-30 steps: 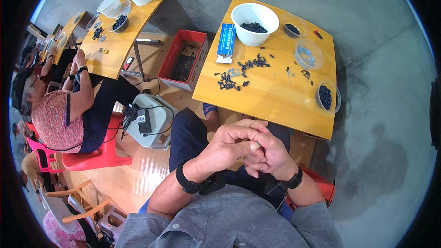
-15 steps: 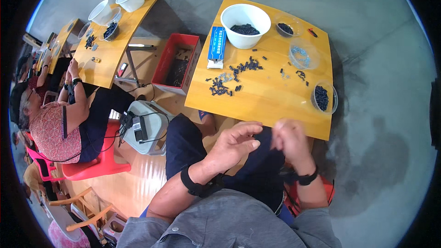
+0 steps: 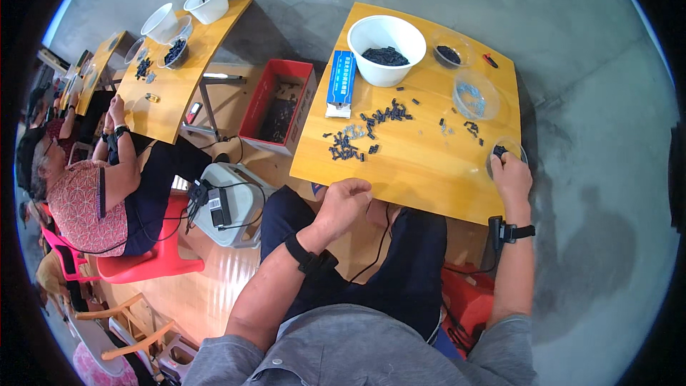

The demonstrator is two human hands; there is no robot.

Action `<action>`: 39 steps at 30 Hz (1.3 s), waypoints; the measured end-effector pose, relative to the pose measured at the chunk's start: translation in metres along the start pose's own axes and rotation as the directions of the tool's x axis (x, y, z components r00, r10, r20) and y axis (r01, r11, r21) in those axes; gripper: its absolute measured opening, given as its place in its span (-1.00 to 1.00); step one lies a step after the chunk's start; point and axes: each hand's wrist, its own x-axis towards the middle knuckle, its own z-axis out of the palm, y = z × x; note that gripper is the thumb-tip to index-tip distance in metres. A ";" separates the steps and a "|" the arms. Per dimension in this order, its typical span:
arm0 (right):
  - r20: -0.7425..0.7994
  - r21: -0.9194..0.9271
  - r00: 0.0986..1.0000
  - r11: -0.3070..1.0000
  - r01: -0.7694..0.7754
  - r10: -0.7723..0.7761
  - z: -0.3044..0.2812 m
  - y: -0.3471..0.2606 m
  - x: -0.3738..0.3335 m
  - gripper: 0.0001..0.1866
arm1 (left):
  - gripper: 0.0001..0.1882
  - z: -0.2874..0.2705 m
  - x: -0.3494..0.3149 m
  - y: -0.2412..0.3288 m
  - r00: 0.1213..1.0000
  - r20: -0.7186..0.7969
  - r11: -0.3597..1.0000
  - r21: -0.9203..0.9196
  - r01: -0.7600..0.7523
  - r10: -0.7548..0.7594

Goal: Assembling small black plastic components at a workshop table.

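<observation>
My right hand [image 3: 512, 177] reaches into a clear round tub [image 3: 527, 164] at the table's right edge. Its fingers are curled together over small black parts [image 3: 499, 151]; whether one is between the fingertips is hidden. Just off the front edge of the table, my left hand [image 3: 344, 204] is closed, thumb and fingers drawn together. Anything in it is too small or hidden to make out. Left of the middle, a loose pile of small black parts [image 3: 386, 116] lies beside some small clear pieces [image 3: 354, 131]. A smaller group of black parts [image 3: 472, 129] lies near the tub.
On the wooden table [image 3: 414, 179] stand a white bucket [image 3: 389, 21], a blue box [image 3: 341, 78], two more clear tubs [image 3: 455, 91] and a red-and-black tool [image 3: 490, 61]. Left of it sit a red bin [image 3: 270, 71] and a grey stool [image 3: 236, 193]. Another person [image 3: 89, 193] sits at a neighbouring table.
My right hand has moved from beside my left hand to the right, into the clear tub. My left hand has shifted slightly left, and its fingers have drawn together.
</observation>
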 end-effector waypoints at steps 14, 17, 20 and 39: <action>-0.049 0.658 0.859 0.631 0.411 -0.509 0.090 -0.143 -0.013 -0.85 | -0.72 -0.006 0.018 -0.022 1.000 -0.006 1.000 -0.018 0.026 -0.026; 0.013 0.662 0.845 0.638 0.393 -0.535 0.096 -0.159 -0.013 -0.81 | -0.73 -0.008 0.022 -0.033 1.000 -0.019 0.999 -0.040 -0.014 0.013; 0.078 0.630 0.825 0.669 0.394 -0.559 0.087 -0.169 -0.015 -0.77 | -0.72 -0.011 0.024 -0.037 0.999 -0.006 0.999 -0.011 -0.032 0.032; 0.085 0.883 0.882 0.446 0.149 -0.463 0.074 -0.168 -0.058 -0.82 | -0.82 -0.004 0.013 0.006 0.996 0.015 0.920 -0.383 0.084 -0.085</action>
